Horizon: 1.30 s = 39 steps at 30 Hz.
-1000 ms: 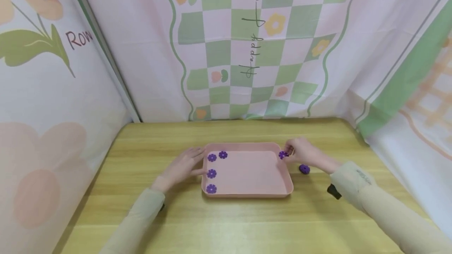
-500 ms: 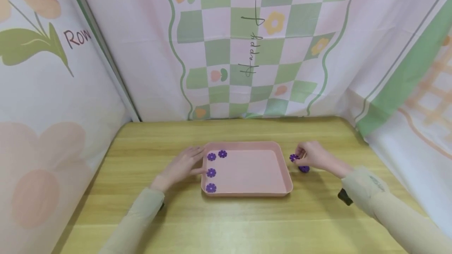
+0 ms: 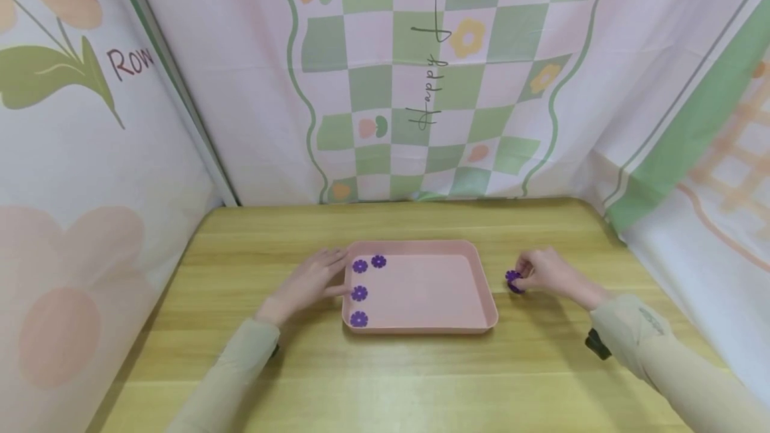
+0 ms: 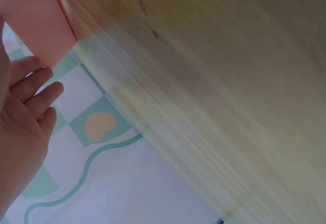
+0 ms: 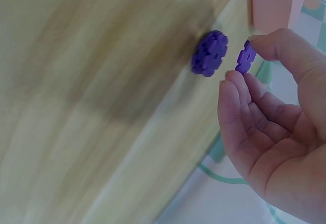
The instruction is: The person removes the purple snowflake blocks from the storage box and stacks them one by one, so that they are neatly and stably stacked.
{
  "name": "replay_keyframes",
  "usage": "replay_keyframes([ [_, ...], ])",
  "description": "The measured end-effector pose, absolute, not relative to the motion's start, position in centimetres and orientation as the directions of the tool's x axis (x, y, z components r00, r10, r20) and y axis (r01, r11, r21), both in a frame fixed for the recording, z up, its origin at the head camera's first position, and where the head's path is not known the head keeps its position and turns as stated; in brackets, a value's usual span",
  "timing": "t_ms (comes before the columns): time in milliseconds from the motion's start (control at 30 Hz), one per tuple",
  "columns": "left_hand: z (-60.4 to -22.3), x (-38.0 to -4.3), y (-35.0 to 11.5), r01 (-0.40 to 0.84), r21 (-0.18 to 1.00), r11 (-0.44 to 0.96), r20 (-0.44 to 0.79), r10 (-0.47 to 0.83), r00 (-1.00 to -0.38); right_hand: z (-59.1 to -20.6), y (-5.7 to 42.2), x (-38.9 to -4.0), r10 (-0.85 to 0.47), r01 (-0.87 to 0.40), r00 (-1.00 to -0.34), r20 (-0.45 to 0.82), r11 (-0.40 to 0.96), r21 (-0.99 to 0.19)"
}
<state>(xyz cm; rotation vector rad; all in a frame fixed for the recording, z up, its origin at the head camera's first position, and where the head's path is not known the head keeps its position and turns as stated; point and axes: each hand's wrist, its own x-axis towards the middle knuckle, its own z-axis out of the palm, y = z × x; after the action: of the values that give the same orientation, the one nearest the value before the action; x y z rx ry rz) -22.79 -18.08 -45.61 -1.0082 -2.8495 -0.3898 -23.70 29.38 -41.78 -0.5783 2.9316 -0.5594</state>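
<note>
My right hand (image 3: 550, 276) pinches a purple flower-shaped plastic disc (image 5: 246, 57) between thumb and fingertips. Just beside that disc, in the right wrist view, a short stack of matching purple discs (image 5: 210, 53) sits on the table; in the head view the hand partly covers it. My left hand (image 3: 303, 286) rests at the left rim of the pink tray (image 3: 427, 293), its fingers extended and holding nothing. Inside the tray, several purple discs lie flat: a column along the left wall, with a top one (image 3: 359, 266), and one more disc (image 3: 378, 261) by the far wall.
The wooden table (image 3: 385, 379) extends around the tray on all sides. A patterned curtain (image 3: 409, 119) hangs at its far edge, with further cloth walls left and right. A dark wrist device (image 3: 598, 344) hangs under the right sleeve.
My right hand has moved rightward and nearer, from the tray's far right corner to the stack, with the disc still pinched. My left hand has stayed at the rim.
</note>
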Motion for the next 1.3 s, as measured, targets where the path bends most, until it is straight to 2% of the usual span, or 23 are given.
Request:
replay_keyframes([
  [433,-45.6,-22.8,-18.1,0.613,0.220,0.759,0.148,0.595,-0.790,-42.7,30.3,-23.5,-0.378,-0.330,-0.924,-0.057,0.864,-0.380],
  [1300,-45.7,-22.7,-18.2,0.626,0.208,0.752,0.172,0.602,-0.780,-43.0,30.6,-23.3,-0.393,-0.356,-0.919,-0.030,0.861,-0.362],
])
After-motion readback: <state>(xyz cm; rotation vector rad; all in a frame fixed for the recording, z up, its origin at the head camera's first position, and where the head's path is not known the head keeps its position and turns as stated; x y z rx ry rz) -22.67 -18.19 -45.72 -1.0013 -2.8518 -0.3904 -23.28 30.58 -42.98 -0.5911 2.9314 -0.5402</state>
